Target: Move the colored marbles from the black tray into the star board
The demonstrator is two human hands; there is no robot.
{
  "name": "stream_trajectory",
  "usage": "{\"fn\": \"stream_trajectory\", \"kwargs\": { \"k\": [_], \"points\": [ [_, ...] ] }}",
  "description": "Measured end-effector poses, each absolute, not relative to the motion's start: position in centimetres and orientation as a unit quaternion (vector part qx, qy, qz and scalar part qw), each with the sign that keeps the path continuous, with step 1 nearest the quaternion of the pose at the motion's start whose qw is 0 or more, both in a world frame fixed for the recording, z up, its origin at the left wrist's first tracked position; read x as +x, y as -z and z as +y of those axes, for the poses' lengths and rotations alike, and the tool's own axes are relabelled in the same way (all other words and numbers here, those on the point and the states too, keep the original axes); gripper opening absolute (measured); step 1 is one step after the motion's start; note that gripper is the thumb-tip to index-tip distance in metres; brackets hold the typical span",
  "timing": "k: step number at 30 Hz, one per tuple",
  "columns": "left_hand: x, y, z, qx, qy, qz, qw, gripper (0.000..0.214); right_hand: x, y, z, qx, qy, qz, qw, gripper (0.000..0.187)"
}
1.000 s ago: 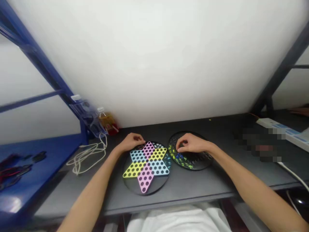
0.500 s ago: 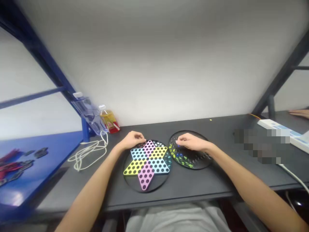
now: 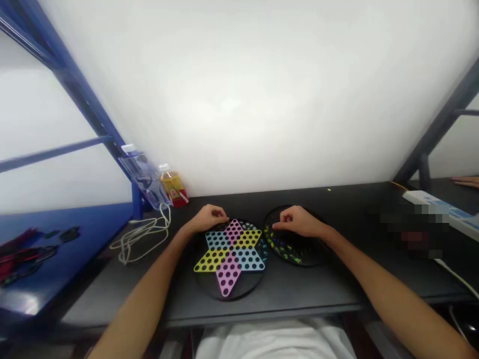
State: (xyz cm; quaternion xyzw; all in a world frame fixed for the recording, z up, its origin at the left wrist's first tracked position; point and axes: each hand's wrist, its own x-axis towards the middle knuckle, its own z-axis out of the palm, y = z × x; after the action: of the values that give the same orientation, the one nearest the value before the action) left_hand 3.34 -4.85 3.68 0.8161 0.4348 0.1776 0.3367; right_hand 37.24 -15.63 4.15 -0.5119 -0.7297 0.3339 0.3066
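Start wide: the dark desk [image 3: 299, 289] runs across in front of you, with a blue shelf [image 3: 56, 259] off to the left carrying some red and black bits too blurred to name.

Centre stage, near you, sits the board [image 3: 230, 257], a round black disc with a six-point star in pink, yellow and blue. Every hole you can see in that star is dark and bare, with not one piece seated. Just right of it, nearly touching, lies the tray [image 3: 314, 259], a second black disc with its own field of holes.

Your left hand [image 3: 207, 218] rests at the board's far-left rim with its fingers curled in together. Whether it grips the rim or merely rests there, you cannot tell from here. Your right hand [image 3: 299, 222] hovers over the far part of the tray, thumb and forefinger drawn together at the tips. If something is caught between them, it is too small to see.

A white cable [image 3: 144, 237] lies coiled on the left of the desk, and a white strip [image 3: 441, 209] sits far right, with another person's hand [image 3: 466, 181] just beyond it. A bottle [image 3: 172, 187] of amber liquid stands far left by the shelf post.

Smallest of all are the marbles [image 3: 275, 242], green, blue and yellow, clustered in the tray's left side. By the look of it, the filling of the star has barely begun. The whole stock sits in the tray and the board is blank.
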Motion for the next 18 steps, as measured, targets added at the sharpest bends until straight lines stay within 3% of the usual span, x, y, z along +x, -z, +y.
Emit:
{"fn": "stream_trajectory", "kwargs": {
  "k": [4, 10, 13, 18],
  "points": [
    [3.3, -3.7, -4.8, 0.816, -0.177, 0.436, 0.336, 0.034, 36.5, -4.7, -16.3, -0.507, -0.295, -0.785, 0.201, 0.038],
    [3.3, -3.5, -4.7, 0.817, -0.175, 0.433, 0.337, 0.034, 36.0, -4.9, -16.6, -0.497, -0.306, -0.792, 0.177, 0.029],
    [3.3, -3.4, -4.6, 0.820, -0.177, 0.433, 0.330, 0.033, 36.6, -5.2, -16.4, -0.486, -0.355, -0.766, 0.224, 0.026],
    [3.3, -3.4, -4.7, 0.817, -0.181, 0.436, 0.332, 0.032, 38.0, -4.8, -15.7, -0.390, -0.614, -0.568, 0.384, 0.029]
  ]
}}
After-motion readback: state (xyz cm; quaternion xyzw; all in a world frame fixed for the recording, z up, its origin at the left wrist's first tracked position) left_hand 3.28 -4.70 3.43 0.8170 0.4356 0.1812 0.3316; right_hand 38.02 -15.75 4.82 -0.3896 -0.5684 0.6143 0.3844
